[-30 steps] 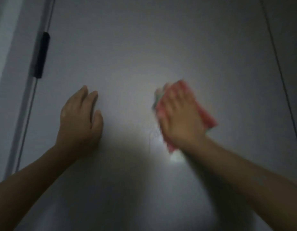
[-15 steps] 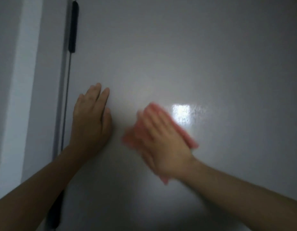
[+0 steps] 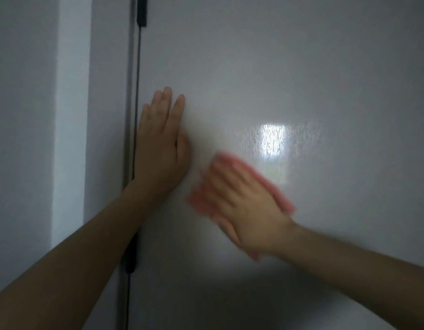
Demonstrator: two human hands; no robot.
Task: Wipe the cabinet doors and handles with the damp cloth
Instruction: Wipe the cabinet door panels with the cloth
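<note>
Left hand (image 3: 159, 148) presses flat, fingers straight, at 9 o'clock on the cabinet door (image 3: 301, 67), bracing it. Right hand (image 3: 242, 208), fingers extended, presses the cloth (image 3: 281, 198) flat for wiping contact.

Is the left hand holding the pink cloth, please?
No, the left hand lies flat and bare; the right hand presses the pink cloth.

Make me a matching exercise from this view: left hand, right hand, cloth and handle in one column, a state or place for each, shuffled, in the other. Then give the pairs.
Things:
1. left hand
2. right hand
3. cloth
4. handle

Descriptions:
A. pink, pinned against the cabinet door
B. black, along the door's left edge
C. flat on the door, holding nothing
D. blurred, pressing the cloth

Pairs: 1-C, 2-D, 3-A, 4-B
</note>
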